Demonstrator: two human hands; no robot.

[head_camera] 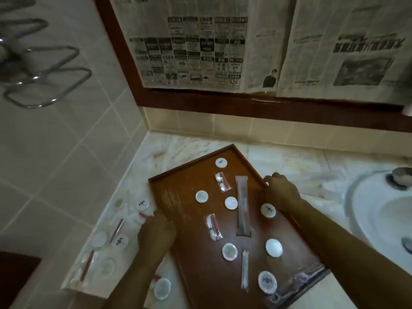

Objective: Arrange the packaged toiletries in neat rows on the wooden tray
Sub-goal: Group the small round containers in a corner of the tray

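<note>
On the tray (178, 197), packets lie scattered, no rows yet; more wait on the counter (289, 161) at 9 o'clock. Your left hand (156, 235) and right hand (282, 192) grip the tray's edges.

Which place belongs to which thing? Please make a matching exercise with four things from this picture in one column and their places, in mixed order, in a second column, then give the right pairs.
Things:
1. long toothbrush packet
2. left hand
3. right hand
4. sink

Places:
A. on the right edge of the wooden tray
B. right of the tray, set into the marble counter
C. lying inside the tray, near its middle
D. on the left edge of the tray

Pairs: 1-C, 2-D, 3-A, 4-B
</note>
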